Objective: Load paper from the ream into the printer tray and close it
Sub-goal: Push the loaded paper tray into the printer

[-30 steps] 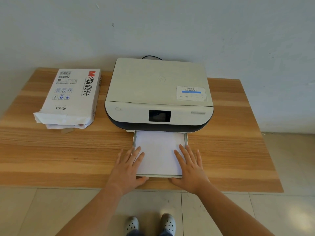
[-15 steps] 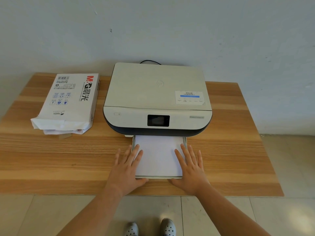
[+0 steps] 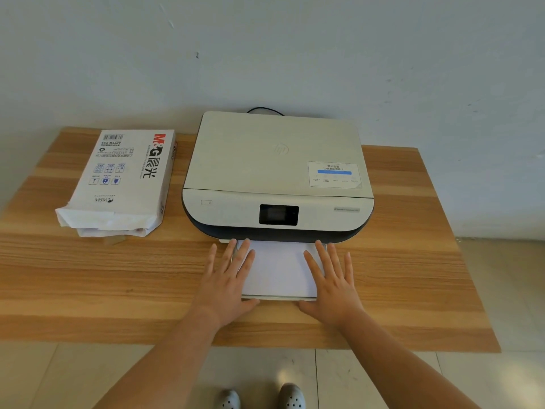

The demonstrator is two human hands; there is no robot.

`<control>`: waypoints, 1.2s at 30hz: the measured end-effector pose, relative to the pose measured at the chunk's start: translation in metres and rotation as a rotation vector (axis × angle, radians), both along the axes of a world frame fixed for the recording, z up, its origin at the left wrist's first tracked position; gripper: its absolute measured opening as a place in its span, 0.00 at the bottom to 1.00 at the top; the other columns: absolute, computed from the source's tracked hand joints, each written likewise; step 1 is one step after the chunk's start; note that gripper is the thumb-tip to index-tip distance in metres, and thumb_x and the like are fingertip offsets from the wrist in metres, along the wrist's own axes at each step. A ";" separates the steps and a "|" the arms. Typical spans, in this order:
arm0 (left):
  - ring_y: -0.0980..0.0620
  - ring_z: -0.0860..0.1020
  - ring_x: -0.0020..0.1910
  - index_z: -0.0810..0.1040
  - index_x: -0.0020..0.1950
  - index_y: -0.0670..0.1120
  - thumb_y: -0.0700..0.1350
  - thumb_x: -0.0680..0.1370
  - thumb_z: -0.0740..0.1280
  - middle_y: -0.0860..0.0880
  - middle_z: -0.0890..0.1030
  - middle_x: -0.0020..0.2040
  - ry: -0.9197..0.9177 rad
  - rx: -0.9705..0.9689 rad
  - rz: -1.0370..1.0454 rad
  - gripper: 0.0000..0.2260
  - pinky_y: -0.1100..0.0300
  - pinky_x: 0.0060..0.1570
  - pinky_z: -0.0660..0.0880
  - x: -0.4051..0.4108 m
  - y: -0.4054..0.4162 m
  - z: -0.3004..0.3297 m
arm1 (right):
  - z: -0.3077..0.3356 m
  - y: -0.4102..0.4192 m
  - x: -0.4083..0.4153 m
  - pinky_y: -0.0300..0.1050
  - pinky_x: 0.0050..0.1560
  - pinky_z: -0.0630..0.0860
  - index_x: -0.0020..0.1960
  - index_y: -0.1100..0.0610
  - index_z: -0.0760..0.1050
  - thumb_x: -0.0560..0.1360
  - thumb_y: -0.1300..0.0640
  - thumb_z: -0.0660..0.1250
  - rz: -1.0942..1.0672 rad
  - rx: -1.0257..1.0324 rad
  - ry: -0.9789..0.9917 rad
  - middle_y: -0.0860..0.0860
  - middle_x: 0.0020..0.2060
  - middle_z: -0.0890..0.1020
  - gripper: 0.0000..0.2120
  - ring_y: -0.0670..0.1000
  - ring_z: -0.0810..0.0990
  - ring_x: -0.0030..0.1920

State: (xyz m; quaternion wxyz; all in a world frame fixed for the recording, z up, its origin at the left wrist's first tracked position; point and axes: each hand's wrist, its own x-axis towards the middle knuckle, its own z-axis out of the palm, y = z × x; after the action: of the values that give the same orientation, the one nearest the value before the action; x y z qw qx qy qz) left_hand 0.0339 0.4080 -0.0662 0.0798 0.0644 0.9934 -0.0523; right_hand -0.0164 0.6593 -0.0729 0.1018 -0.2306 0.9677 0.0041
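A white printer (image 3: 277, 163) with a dark base stands at the middle of the wooden table (image 3: 88, 278). Its paper tray (image 3: 277, 297) sticks out at the front, with white paper (image 3: 278, 270) lying in it. My left hand (image 3: 228, 281) lies flat over the tray's left side, fingers spread, thumb against the front edge. My right hand (image 3: 333, 280) lies flat over the right side in the same way. An opened white ream (image 3: 121, 181) rests to the printer's left.
A black cable (image 3: 264, 110) runs behind the printer by the grey wall. The table's near edge is just below my wrists. Tiled floor and my two grey shoes (image 3: 259, 398) show beneath.
Both hands have moved forward toward the printer and the tray has slid further in; less of it and its paper shows now.
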 end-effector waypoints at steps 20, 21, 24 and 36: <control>0.45 0.33 0.75 0.39 0.77 0.46 0.66 0.68 0.64 0.47 0.32 0.77 0.038 0.000 0.026 0.50 0.37 0.73 0.40 -0.054 -0.006 0.006 | 0.008 -0.015 -0.049 0.65 0.73 0.42 0.78 0.51 0.41 0.68 0.33 0.65 0.016 0.011 0.104 0.55 0.78 0.39 0.51 0.59 0.35 0.77; 0.45 0.34 0.75 0.39 0.77 0.47 0.66 0.68 0.65 0.47 0.33 0.77 0.042 0.003 0.034 0.50 0.37 0.72 0.40 -0.056 -0.007 0.006 | 0.009 -0.016 -0.052 0.65 0.73 0.42 0.79 0.51 0.41 0.68 0.33 0.65 0.020 0.013 0.112 0.56 0.78 0.39 0.51 0.59 0.36 0.77; 0.45 0.35 0.76 0.40 0.77 0.48 0.66 0.68 0.66 0.47 0.34 0.77 0.043 0.022 0.051 0.50 0.37 0.73 0.42 -0.060 -0.010 0.004 | 0.010 -0.018 -0.058 0.66 0.73 0.42 0.79 0.52 0.42 0.68 0.33 0.66 0.022 0.021 0.125 0.56 0.78 0.40 0.51 0.60 0.37 0.77; 0.42 0.36 0.76 0.42 0.77 0.45 0.62 0.71 0.68 0.46 0.34 0.77 0.049 0.053 0.029 0.47 0.41 0.74 0.45 -0.066 -0.013 -0.005 | 0.006 -0.019 -0.067 0.64 0.74 0.45 0.79 0.53 0.43 0.69 0.35 0.66 0.016 0.022 0.131 0.56 0.78 0.38 0.50 0.60 0.36 0.77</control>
State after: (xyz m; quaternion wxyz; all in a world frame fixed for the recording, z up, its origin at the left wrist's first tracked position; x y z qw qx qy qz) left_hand -0.0326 0.3948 -0.0710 0.0542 0.0507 0.9969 -0.0263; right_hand -0.0836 0.6405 -0.0674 0.0407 -0.2363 0.9703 0.0304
